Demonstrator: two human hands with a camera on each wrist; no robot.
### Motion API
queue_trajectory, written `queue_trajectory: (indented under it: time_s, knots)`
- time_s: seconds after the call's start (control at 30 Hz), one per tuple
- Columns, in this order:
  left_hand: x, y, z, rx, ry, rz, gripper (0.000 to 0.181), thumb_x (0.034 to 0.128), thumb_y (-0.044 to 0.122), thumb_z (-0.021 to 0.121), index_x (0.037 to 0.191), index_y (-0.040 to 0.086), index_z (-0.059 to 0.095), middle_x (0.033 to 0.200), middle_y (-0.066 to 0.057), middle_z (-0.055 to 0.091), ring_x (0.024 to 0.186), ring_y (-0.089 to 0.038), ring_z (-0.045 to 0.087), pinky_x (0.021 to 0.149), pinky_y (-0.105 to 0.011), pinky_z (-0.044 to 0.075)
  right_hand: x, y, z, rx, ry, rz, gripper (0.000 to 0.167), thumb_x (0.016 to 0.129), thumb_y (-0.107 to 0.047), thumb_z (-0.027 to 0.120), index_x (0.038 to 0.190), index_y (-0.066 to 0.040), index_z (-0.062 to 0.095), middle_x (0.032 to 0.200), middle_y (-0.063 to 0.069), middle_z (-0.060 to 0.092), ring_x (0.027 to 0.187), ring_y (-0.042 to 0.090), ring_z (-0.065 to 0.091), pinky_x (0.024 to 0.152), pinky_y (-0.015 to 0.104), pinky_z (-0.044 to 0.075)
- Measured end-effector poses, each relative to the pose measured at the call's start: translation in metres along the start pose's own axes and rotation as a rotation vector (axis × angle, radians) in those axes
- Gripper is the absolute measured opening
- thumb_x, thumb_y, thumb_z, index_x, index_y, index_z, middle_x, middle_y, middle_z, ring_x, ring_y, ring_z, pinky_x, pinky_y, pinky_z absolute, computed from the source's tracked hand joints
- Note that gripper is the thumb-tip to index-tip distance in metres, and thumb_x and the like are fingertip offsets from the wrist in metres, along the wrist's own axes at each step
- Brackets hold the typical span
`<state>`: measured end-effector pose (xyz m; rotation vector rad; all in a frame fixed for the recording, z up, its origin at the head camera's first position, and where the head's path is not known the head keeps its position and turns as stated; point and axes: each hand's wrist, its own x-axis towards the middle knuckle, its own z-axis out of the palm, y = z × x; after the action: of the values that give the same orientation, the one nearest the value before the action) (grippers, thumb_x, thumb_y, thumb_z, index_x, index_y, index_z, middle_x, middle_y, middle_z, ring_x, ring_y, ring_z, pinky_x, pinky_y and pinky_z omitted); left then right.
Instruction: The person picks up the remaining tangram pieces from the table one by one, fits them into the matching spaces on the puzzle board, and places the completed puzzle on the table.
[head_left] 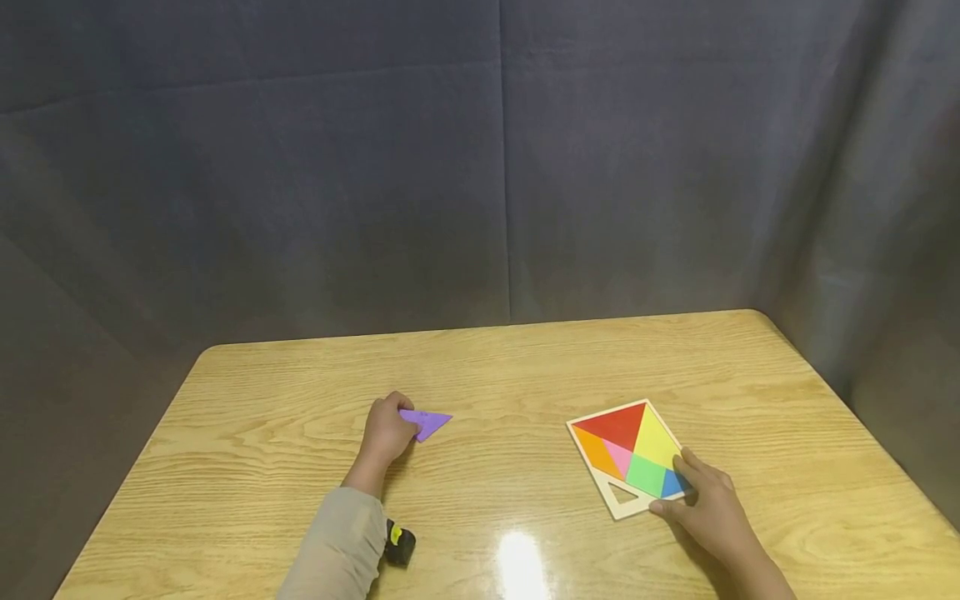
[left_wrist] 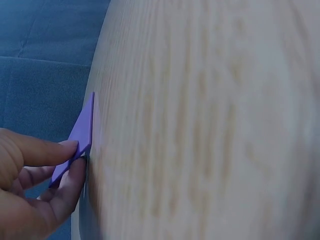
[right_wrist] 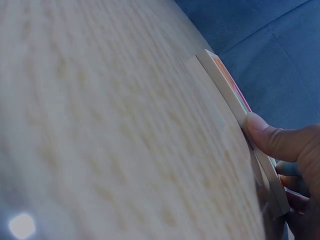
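Note:
My left hand [head_left: 388, 429] pinches a purple triangular tangram piece [head_left: 426, 422] between thumb and fingers. In the left wrist view the purple piece [left_wrist: 84, 127] is tilted, close above the table or touching it; I cannot tell which. On the right, my right hand [head_left: 708, 504] grips the near right corner of a pale wooden tangram tray [head_left: 628, 507]. Red, yellow, orange, pink, green and blue pieces lie in it, and a bare triangular recess shows at its near corner. The right wrist view shows the thumb [right_wrist: 267, 132] on the tray's edge [right_wrist: 225, 87], apparently slightly off the table.
The wooden table [head_left: 495, 383] has rounded far corners. A dark grey curtain [head_left: 375, 183] hangs behind it and along the sides. At my left sleeve [head_left: 341, 533] sits a black device with a yellow mark [head_left: 400, 543]. Light glares off the table's near middle.

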<state>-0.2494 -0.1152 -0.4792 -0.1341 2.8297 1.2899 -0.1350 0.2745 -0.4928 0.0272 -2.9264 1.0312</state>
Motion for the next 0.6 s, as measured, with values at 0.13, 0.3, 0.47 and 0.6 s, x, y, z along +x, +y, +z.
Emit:
queue_trajectory:
  time_s: [0.13,0.3,0.47,0.6]
  knots:
    - [-0.0007,-0.0004,-0.0006,-0.053,-0.016,-0.010,0.023,0.0721,-0.006,0.061,0.094,-0.004,0.054,0.094,-0.019,0.050,0.085,-0.028,0.048,0.070,-0.034,0.042,-0.0002,-0.0014,-0.0004,-0.001,0.002,-0.006,0.083,0.064,-0.038,0.072,0.119,0.015,0.039,0.129,0.031,0.027,0.110,0.047,0.024,0.084,0.060,0.024]
    - [-0.0021,-0.0007,0.0014,-0.218,-0.047,-0.077,0.018,0.0760,-0.011,0.054,0.093,-0.006,0.053,0.093,-0.019,0.051,0.075,-0.021,0.052,0.060,-0.024,0.047,-0.0009,-0.0028,-0.0001,0.002,-0.002,-0.004,0.083,0.063,-0.038,0.072,0.119,0.016,0.039,0.129,0.032,0.027,0.110,0.048,0.024,0.084,0.060,0.024]
    - [-0.0017,-0.0022,0.0033,-0.297,-0.064,-0.112,0.017,0.0780,-0.012,0.050,0.094,-0.007,0.052,0.092,-0.020,0.049,0.071,-0.019,0.052,0.060,-0.024,0.048,-0.0015,-0.0027,0.0006,-0.007,0.001,-0.003,0.083,0.064,-0.037,0.072,0.119,0.015,0.039,0.129,0.031,0.027,0.110,0.047,0.025,0.084,0.059,0.025]
    - [-0.0031,-0.0023,0.0036,-0.346,-0.088,-0.126,0.017,0.0794,-0.011,0.048,0.095,-0.008,0.052,0.091,-0.020,0.049,0.068,-0.018,0.053,0.059,-0.025,0.048,-0.0016,-0.0030,0.0010,-0.013,0.003,-0.004,0.082,0.064,-0.037,0.072,0.119,0.015,0.039,0.129,0.031,0.028,0.110,0.047,0.025,0.084,0.059,0.025]
